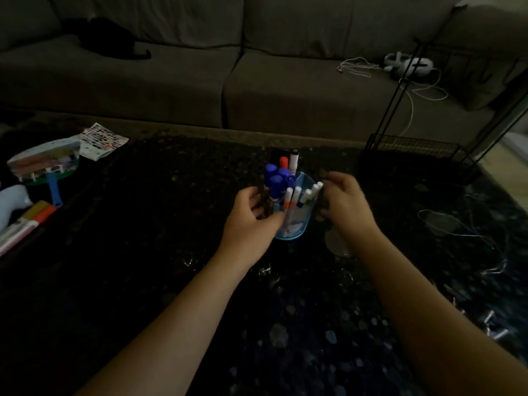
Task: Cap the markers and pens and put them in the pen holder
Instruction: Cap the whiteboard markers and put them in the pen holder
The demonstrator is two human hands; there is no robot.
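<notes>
On the dark table (143, 267) the blue holder (294, 232) stands upright, packed with markers (275, 181) and pens (297, 195). Left hand (248, 221) grips the holder's left side, fingers curled round it. Right hand (347, 201) hovers just right of the holder, fingers loosely bent near the pen tips; whether it pinches one, I cannot tell.

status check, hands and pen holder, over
Left hand grips pen holder. Right hand at white pens, grip unclear. Blue markers inside; loose markers lie far left.
</notes>
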